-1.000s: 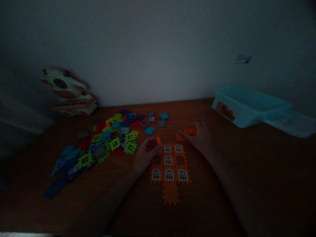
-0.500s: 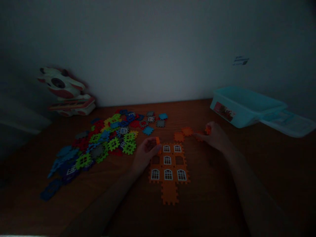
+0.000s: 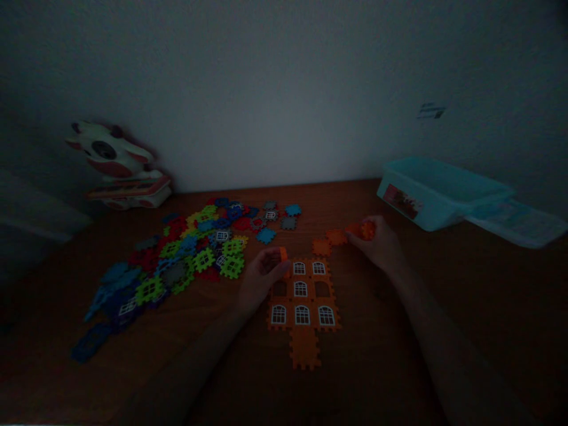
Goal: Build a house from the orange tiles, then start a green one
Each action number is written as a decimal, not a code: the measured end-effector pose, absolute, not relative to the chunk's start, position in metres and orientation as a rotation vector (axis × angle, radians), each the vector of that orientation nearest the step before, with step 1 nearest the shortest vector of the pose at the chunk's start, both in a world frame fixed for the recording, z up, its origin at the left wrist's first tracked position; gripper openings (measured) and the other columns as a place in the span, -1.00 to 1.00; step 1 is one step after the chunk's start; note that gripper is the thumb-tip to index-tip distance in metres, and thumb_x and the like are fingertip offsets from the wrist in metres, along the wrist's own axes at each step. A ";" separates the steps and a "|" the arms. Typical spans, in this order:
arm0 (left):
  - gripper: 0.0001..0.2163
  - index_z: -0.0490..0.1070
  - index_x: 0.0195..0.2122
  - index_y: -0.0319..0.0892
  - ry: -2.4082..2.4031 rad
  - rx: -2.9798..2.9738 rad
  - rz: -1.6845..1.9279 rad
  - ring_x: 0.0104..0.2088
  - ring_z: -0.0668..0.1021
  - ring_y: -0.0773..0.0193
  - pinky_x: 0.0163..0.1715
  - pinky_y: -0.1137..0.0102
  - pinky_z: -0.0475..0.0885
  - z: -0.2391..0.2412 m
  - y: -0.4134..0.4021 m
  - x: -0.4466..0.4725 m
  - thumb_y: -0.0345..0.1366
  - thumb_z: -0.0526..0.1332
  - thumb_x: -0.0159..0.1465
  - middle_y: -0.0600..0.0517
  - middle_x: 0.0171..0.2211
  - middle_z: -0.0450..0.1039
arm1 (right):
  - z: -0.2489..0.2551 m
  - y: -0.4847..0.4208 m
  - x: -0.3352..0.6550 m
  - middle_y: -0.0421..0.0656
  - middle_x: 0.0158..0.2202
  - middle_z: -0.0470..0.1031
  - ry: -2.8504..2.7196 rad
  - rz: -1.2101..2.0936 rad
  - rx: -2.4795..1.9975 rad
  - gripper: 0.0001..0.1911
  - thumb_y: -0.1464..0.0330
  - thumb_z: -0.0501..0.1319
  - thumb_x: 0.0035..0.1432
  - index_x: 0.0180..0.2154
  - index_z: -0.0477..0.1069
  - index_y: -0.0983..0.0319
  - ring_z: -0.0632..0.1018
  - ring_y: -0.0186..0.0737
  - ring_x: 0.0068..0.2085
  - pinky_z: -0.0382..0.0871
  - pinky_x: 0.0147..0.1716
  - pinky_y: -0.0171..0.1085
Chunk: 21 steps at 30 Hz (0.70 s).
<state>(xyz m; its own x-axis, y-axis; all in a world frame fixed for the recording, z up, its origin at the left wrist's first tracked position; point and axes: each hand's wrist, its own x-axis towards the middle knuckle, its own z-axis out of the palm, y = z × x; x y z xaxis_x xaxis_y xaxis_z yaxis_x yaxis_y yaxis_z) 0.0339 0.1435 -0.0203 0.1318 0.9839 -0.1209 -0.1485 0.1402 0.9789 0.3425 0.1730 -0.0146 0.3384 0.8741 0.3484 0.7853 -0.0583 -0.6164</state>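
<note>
A flat panel of joined orange interlocking tiles [image 3: 313,303] lies in front of me, several with white arched windows, and a single tile [image 3: 304,348] juts from its near edge. At its far left corner my left hand [image 3: 256,279] is closed on an upright orange tile [image 3: 283,255]. Farther right, my right hand [image 3: 382,244] pinches an orange tile [image 3: 367,229] just above the table; whether it holds more than one is hard to make out. Beside those fingers lie two loose orange tiles, a nearer one [image 3: 321,247] and a farther one [image 3: 336,237].
Left of the panel spreads a heap of mixed-colour tiles [image 3: 204,259]. A cow-shaped toy keyboard [image 3: 128,188] stands at the back left. At the back right is a pale blue plastic box [image 3: 426,207] with its clear lid [image 3: 519,222] alongside. A wall rises behind the table.
My right hand has shifted slightly left, and the orange tile in it has turned and moved toward the loose tiles. My left hand stays at the panel's corner.
</note>
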 end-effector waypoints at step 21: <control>-0.54 0.48 -0.13 -0.16 1.052 1.050 1.071 -0.09 0.62 0.10 -0.03 0.22 0.51 -0.017 0.142 0.034 -0.10 0.51 -0.01 -0.08 -0.12 0.60 | -0.034 0.180 0.327 0.02 -0.05 0.50 -1.998 0.036 -1.763 -0.66 0.15 0.15 0.26 -0.04 0.55 0.13 0.56 0.06 -0.07 0.49 -0.07 0.01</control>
